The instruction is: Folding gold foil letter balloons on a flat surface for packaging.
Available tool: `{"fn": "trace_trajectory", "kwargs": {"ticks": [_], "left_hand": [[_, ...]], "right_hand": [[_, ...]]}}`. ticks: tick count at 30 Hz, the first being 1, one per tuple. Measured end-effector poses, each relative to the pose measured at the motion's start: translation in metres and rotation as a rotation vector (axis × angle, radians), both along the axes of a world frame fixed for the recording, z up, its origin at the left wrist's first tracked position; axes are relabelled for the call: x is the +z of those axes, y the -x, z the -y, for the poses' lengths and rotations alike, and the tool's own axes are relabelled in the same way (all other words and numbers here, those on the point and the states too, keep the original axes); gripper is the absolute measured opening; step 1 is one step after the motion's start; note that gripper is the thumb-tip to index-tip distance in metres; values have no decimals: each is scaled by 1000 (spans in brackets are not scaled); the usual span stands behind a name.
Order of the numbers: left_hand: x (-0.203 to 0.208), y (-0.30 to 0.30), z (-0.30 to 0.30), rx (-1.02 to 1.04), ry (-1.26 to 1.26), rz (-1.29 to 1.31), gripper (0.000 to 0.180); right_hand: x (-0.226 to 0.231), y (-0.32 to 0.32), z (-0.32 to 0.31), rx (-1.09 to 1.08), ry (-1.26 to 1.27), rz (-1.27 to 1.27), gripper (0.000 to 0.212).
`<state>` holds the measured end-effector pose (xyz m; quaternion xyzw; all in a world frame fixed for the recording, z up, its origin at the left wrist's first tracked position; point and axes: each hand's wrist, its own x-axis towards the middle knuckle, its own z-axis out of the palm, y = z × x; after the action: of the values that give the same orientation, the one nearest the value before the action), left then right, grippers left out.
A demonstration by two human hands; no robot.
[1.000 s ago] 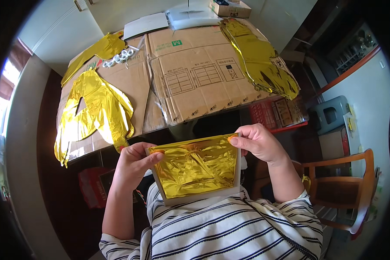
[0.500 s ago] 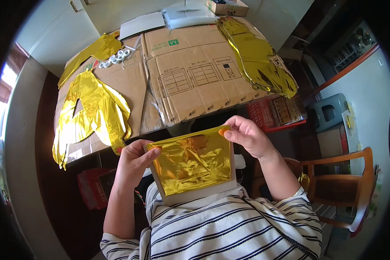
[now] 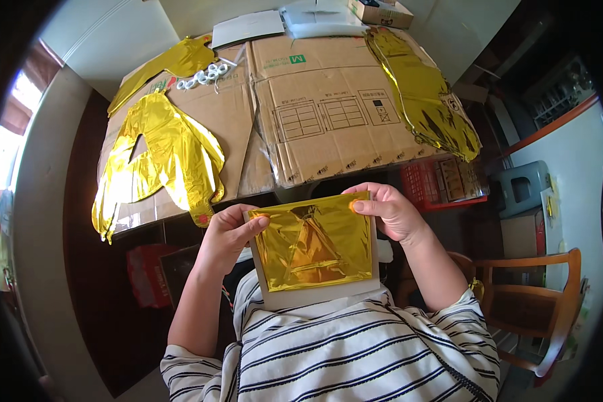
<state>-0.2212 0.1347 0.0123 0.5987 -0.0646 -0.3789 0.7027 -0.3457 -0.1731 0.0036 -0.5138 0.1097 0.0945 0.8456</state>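
Note:
A gold foil balloon [image 3: 315, 244], folded into a flat rectangle, lies against a pale card [image 3: 321, 295] in front of my body. The card shows as a border below the foil and along its sides. My left hand [image 3: 229, 234] pinches the upper left corner, thumb on the foil and fingers behind. At the upper right corner my right hand [image 3: 386, 211] grips in the same way. Both thumbs have an orange glow from the foil. The foil is fairly smooth, with some creases and a triangular reflection in the middle.
Cardboard [image 3: 328, 141] covers the table ahead. On it lie a flat gold foil balloon [image 3: 157, 151], another gold one [image 3: 181, 61], a gold foil pile [image 3: 427, 94], white ribbon rolls [image 3: 204, 77] and white cards [image 3: 248, 27]. A wooden chair [image 3: 526, 295] stands right, near a red crate [image 3: 422, 184].
The foil over the card looks smoother and flatter, and card and hands sit slightly further right in view. The whole table has shifted right in the picture too. Both hands keep their corners.

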Motion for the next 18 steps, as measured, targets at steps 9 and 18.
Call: {"fn": "trace_trajectory", "kwargs": {"ticks": [9,18], "left_hand": [[-9,0,1,15,42,-49,18],[-14,5,-1,9,146,-69,25]], "right_hand": [[-7,6,-2,-25,29,21,20],[-9,3,-5,-10,80,66,22]]}}
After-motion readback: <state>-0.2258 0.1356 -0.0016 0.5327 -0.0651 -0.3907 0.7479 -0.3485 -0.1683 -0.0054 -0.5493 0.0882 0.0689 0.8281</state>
